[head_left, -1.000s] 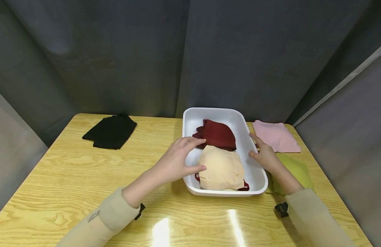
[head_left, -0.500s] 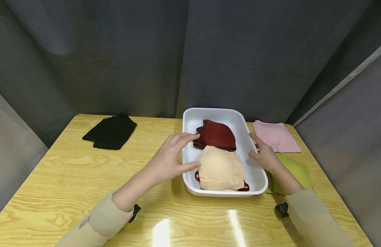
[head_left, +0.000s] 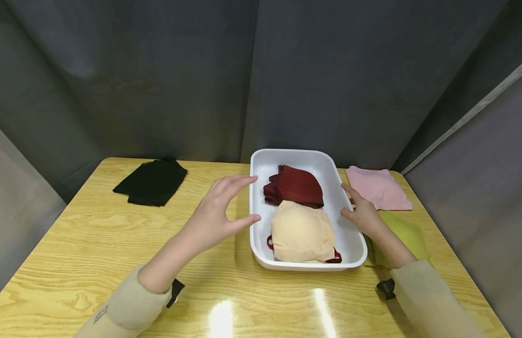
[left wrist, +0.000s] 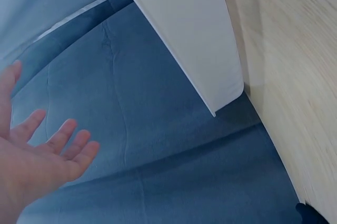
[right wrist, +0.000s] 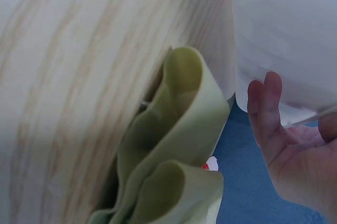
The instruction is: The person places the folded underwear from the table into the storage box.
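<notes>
In the head view, the white, rounded-rectangular, plastic-looking tub stands on the pale yellow wood-grain surface, a little right of your midline and between your two hands. Its long axis runs away from you, the near end slanting slightly to the right.

That axis is the relation any coming move seems to turn on: your hands flank the long sides, so the tub lies to the right of your left hand and to the left of your right hand. The right is the nearer one — its fingers lie against the outer wall while the thumb comes over the rim, so I judge that grip closed on the tub's edge. Your left grip holds nothing: thumb and fingers are spread wide, their tips overlapping the left rim from above, yet the left wrist view shows the hand apart from the wall.

Inside, a cream folded cloth garment fills most of the near half, with small red fabric loops poking out from under it. Just behind it sits a dark red folded cloth garment.

Outside, an olive-yellow folded cloth lies just beside the tub's right wall, partly hidden by your right forearm. Beyond it is a pink folded cloth. A black folded cloth lies well apart, at the far left. Dark grey curtains hang behind it all.
</notes>
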